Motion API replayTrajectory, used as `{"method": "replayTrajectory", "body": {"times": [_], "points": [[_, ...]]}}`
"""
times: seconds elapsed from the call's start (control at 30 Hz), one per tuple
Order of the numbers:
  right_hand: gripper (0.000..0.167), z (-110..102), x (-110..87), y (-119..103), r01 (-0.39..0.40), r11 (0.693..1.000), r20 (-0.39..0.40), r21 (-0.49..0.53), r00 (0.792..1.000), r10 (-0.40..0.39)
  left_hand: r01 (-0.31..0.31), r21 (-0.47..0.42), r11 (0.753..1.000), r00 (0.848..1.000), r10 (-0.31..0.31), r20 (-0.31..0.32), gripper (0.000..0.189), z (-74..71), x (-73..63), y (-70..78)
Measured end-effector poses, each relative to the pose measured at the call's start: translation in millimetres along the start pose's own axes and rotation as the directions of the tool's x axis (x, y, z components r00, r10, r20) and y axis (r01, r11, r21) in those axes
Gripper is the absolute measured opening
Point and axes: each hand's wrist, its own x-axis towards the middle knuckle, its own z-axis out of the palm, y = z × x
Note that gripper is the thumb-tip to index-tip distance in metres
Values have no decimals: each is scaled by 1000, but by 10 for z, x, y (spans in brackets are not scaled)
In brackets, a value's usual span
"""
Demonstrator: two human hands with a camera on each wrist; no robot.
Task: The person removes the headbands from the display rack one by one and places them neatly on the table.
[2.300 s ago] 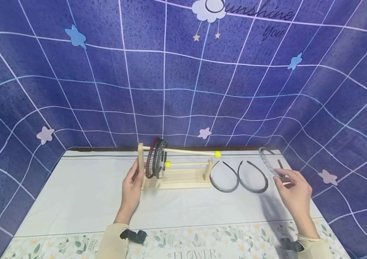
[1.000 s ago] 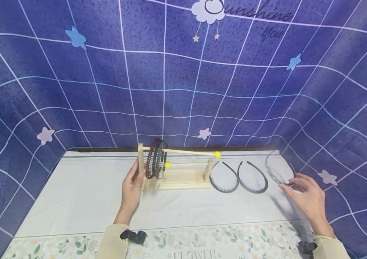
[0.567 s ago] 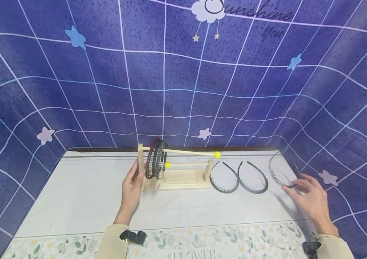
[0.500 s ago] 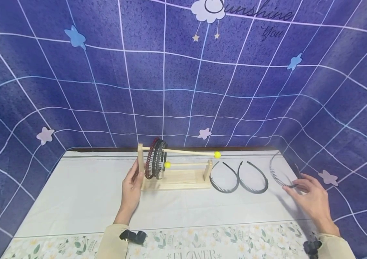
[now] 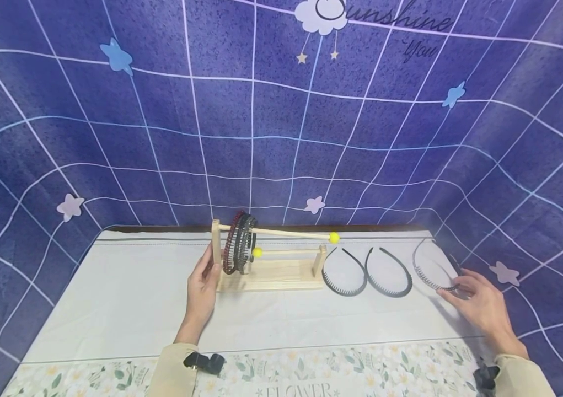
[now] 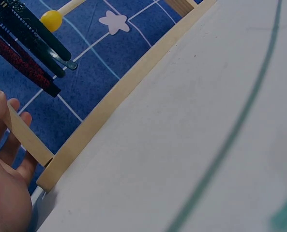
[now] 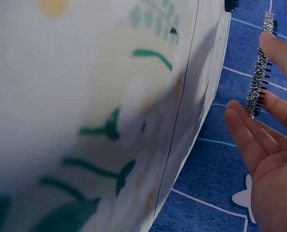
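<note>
In the head view my left hand (image 5: 202,289) grips the left upright (image 5: 216,240) of a wooden rack (image 5: 271,285), thumb in front and fingers behind. Hanging from the rack's upper rod near that upright are a dark red headband (image 5: 229,256) and several black ones. My right hand (image 5: 482,303), at the table's right side, holds a silver glittery toothed headband (image 5: 429,283) by its curved middle, ends pointing back. The right wrist view shows the thumb on the headband's sparkling band (image 7: 257,72), fingers behind it. Left of it lie two black toothed headbands, one (image 5: 344,292) beside the other (image 5: 393,294).
Yellow balls cap the rack's upper rod (image 5: 291,234) and lower rod (image 5: 286,252). White cloth with a flowered front border (image 5: 350,361) covers the table (image 5: 127,292). A blue curtain (image 5: 281,121) with stars hangs behind and at both sides.
My right hand has shifted right and toward the front edge with the silver headband, which has turned so its ends point back. My left hand and the rack stay put.
</note>
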Motion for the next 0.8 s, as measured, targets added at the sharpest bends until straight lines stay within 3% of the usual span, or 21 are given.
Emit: {"method": "replayTrajectory", "body": {"times": [0.43,0.8], "points": [[47,24,23,89,-82,997,153,11,985,79,-7,-1,1000,1000,7,3,56,3,-3,4],[53,27,74,125,-100,994,204,-46,973,108,-23,-21,1000,1000,23,-7,56,9,-2,-7]]}}
